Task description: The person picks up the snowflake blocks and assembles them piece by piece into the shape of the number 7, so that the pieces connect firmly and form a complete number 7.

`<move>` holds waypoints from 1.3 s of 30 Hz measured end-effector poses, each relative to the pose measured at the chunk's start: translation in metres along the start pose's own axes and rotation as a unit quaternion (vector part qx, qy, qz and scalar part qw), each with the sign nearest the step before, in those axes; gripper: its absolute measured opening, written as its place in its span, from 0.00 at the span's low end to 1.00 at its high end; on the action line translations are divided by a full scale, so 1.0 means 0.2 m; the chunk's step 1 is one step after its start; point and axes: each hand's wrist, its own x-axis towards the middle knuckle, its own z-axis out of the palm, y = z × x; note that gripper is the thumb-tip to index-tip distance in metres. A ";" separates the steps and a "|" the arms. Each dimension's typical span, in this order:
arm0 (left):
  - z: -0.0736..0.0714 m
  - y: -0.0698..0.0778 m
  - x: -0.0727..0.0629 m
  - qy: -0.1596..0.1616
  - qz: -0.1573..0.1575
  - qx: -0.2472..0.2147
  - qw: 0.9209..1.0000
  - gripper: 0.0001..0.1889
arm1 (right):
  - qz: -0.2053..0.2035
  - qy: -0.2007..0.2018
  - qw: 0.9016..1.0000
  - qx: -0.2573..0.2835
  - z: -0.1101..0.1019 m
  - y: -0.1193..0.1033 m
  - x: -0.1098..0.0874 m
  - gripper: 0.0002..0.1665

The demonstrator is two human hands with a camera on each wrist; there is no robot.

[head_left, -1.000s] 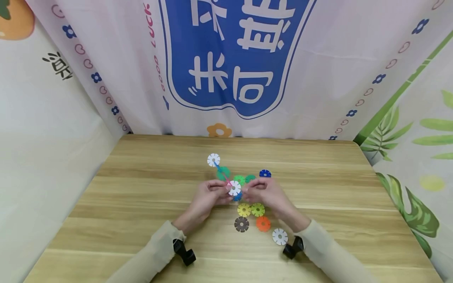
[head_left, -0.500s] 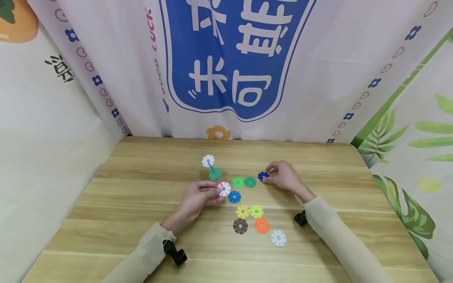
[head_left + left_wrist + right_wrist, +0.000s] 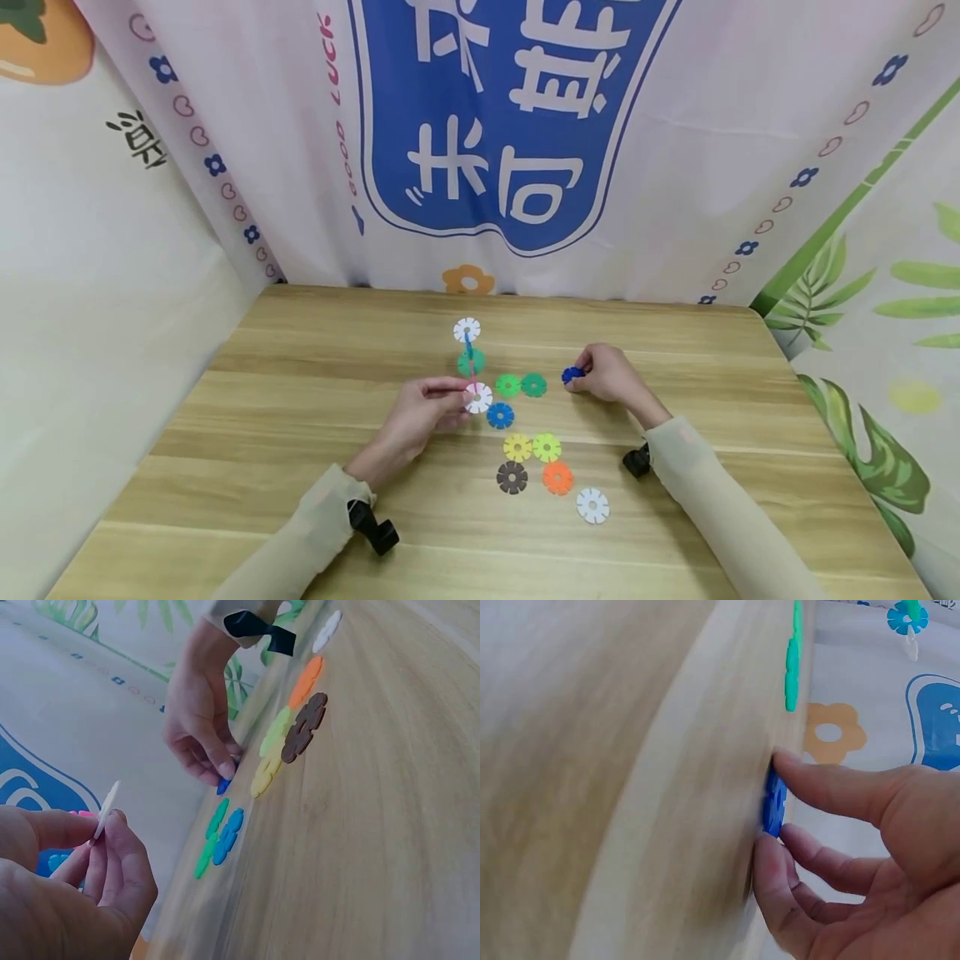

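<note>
My left hand (image 3: 420, 412) pinches a white notched plastic disc (image 3: 478, 402) between thumb and fingers. That disc is the near end of a joined chain: a pink disc (image 3: 474, 377), a green disc (image 3: 471, 362), a blue disc seen edge-on (image 3: 468, 343) and a white disc (image 3: 467, 330) at the far end. In the left wrist view the held white disc (image 3: 109, 808) shows edge-on. To the right, my right hand (image 3: 609, 377) grips a dark blue notched disc (image 3: 572, 377) by its edges. The right wrist view has this dark blue disc (image 3: 775, 802) close over the tabletop, between thumb and fingertips.
Between the hands lie a light green disc (image 3: 507, 385), a darker green disc (image 3: 534, 384) and a blue disc (image 3: 500, 416). Nearer are yellow (image 3: 517, 447), lime (image 3: 547, 447), brown (image 3: 512, 477), orange (image 3: 558, 478) and white discs (image 3: 592, 506) on the wooden table (image 3: 225, 467).
My right hand has left the chain, moved right and taken hold of the dark blue disc. The left hand, still pinching the white disc, has drawn left and turned the chain more upright.
</note>
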 end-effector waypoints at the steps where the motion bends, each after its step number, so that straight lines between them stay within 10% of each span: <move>1: 0.00 0.00 0.00 -0.001 0.000 0.003 1.000 0.16 | 0.004 0.004 1.000 -0.001 -0.01 0.00 -0.01 0.20; 20: 0.03 0.02 0.02 -0.055 -0.007 -0.020 0.998 0.17 | -0.109 0.086 0.986 0.093 0.04 -0.07 -0.27 0.12; 29: 0.04 0.02 0.01 -0.063 -0.009 -0.018 0.998 0.16 | -0.129 0.019 0.955 0.268 0.13 -0.16 -0.38 0.13; 39: 0.06 0.03 0.01 -0.065 -0.010 -0.026 0.998 0.16 | -0.156 0.023 0.948 0.275 0.18 -0.23 -0.40 0.12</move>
